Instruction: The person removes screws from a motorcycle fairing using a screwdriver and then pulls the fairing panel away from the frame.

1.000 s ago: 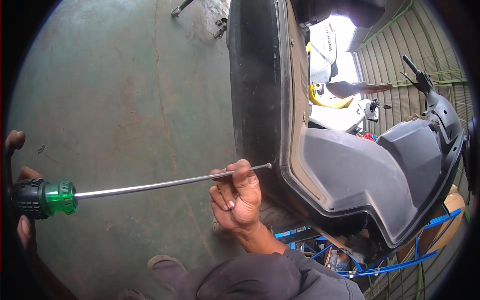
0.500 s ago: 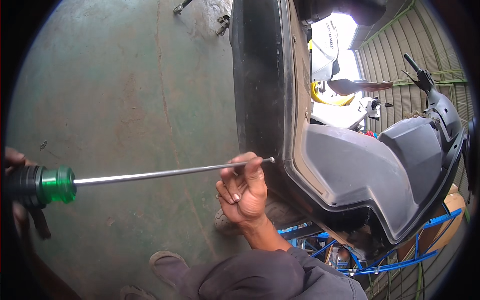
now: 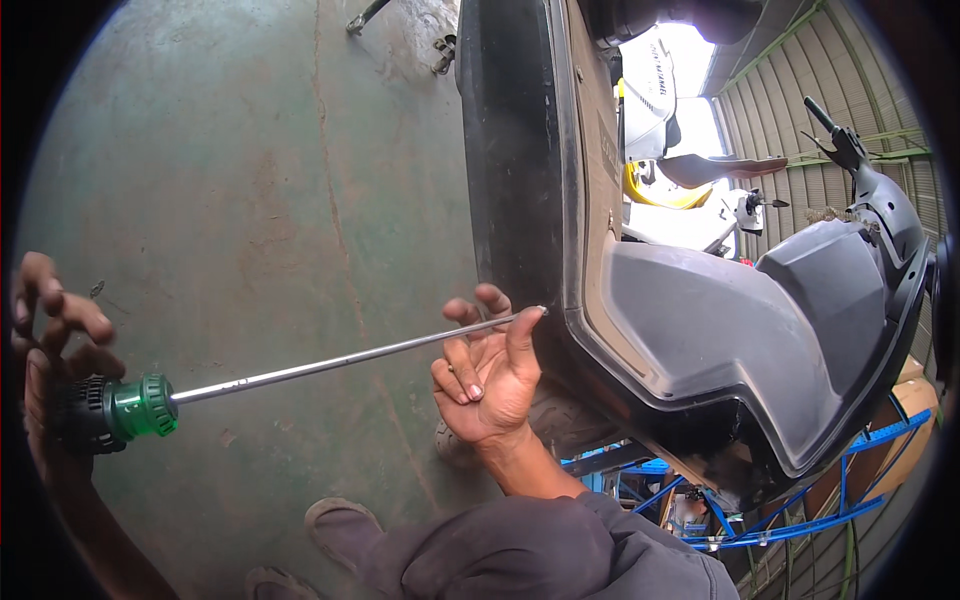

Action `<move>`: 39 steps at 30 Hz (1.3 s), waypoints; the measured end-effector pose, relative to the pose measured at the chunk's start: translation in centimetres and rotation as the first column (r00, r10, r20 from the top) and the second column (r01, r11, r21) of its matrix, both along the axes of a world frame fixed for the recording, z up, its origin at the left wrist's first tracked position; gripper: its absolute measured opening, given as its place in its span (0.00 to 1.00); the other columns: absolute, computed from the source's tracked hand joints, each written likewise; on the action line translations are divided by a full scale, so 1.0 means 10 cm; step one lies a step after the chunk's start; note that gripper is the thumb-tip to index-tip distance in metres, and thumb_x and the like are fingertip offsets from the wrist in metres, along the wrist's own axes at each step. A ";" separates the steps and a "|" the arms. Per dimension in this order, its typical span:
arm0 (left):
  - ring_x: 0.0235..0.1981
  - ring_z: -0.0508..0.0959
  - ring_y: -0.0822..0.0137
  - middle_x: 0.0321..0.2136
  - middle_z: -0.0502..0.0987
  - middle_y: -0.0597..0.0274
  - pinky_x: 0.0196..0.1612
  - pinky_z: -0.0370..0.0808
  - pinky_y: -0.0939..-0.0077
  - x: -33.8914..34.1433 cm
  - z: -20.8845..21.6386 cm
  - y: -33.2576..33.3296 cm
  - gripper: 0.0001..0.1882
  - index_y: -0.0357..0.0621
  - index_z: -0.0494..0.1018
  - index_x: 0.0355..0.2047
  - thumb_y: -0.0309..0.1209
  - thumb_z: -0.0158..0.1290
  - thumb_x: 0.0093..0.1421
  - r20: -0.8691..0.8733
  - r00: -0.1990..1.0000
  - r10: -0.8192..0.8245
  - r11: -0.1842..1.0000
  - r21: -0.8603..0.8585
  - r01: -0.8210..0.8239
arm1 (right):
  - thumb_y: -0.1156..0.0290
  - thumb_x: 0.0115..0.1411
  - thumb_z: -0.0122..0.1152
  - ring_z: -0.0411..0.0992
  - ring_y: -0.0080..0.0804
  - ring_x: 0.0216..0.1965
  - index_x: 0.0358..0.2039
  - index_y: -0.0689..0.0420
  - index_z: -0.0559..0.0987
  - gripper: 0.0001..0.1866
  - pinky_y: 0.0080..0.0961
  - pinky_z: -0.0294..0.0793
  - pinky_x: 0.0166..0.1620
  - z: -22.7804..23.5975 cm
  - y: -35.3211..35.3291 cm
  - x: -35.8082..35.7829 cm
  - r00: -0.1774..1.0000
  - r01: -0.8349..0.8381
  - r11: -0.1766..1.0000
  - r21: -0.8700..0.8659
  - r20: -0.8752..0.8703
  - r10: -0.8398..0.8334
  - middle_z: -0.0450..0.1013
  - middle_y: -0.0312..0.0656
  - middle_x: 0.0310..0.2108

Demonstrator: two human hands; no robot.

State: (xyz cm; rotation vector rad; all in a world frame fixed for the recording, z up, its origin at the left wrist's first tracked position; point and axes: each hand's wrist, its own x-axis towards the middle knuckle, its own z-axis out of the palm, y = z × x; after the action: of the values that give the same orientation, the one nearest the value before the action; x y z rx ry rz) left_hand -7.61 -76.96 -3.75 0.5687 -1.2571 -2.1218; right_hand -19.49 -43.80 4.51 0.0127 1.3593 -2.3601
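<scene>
A long screwdriver (image 3: 320, 365) with a bright metal shaft and a black and green handle stretches from the far left to the middle. At its handle, my left hand (image 3: 62, 345) keeps the butt against the palm, some fingers raised and spread. Close to the tip, my right hand (image 3: 490, 375) has the shaft between its thumb and fingers, the thumb lying along the end. A small screw head (image 3: 543, 311) shows at the thumb tip, by the lower black side panel (image 3: 515, 180) of a scooter. Whether the screw sits in the panel I cannot tell.
The scooter's grey footboard (image 3: 720, 320) lies right of the panel. Beyond it are a grey scooter front with handlebar (image 3: 885, 210) and white and yellow body parts (image 3: 665, 190). Blue metal racking (image 3: 790, 530) stands lower right. My shoe (image 3: 342, 535) is on the green floor (image 3: 210, 200).
My left hand has loosened and spread its fingers, and the handle has shifted right and slightly down. My right thumb has slid out to the screwdriver's tip, while the other fingers have lifted.
</scene>
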 end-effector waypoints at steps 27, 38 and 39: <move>0.56 0.64 0.66 0.56 0.60 0.55 0.59 0.60 0.67 1.66 -1.19 -1.23 0.22 0.40 0.64 0.57 0.32 0.54 0.65 0.270 0.954 -0.131 0.692 -0.664 0.283 | 0.60 0.65 0.50 0.58 0.24 0.15 0.44 0.57 0.77 0.16 0.19 0.58 0.20 0.13 0.07 -0.04 0.989 0.145 0.960 -0.239 0.029 -0.142 0.76 0.46 0.35; 0.13 0.64 0.80 0.26 0.69 0.68 0.10 0.60 0.88 1.55 -0.84 0.59 0.10 0.47 0.65 0.33 0.36 0.46 0.70 0.434 0.901 0.022 0.990 0.117 -0.081 | 0.66 0.64 0.48 0.70 0.30 0.34 0.34 0.63 0.79 0.14 0.17 0.60 0.17 -0.87 -0.05 0.17 0.722 0.159 0.844 -0.512 0.644 0.254 0.74 0.46 0.38; 0.13 0.65 0.79 0.25 0.69 0.67 0.11 0.61 0.88 1.61 -0.90 0.64 0.10 0.46 0.65 0.32 0.36 0.46 0.70 0.459 0.888 -0.004 0.999 0.043 -0.018 | 0.66 0.64 0.48 0.72 0.31 0.32 0.33 0.63 0.78 0.14 0.16 0.61 0.16 -0.94 -0.12 0.24 0.645 -0.041 0.898 -0.439 0.675 0.359 0.75 0.47 0.36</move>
State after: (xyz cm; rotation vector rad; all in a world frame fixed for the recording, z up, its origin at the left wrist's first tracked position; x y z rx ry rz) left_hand 8.44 -70.56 -12.71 1.1476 -1.4486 -2.0820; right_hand -17.13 -44.99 -4.89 0.6162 0.4453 -2.0044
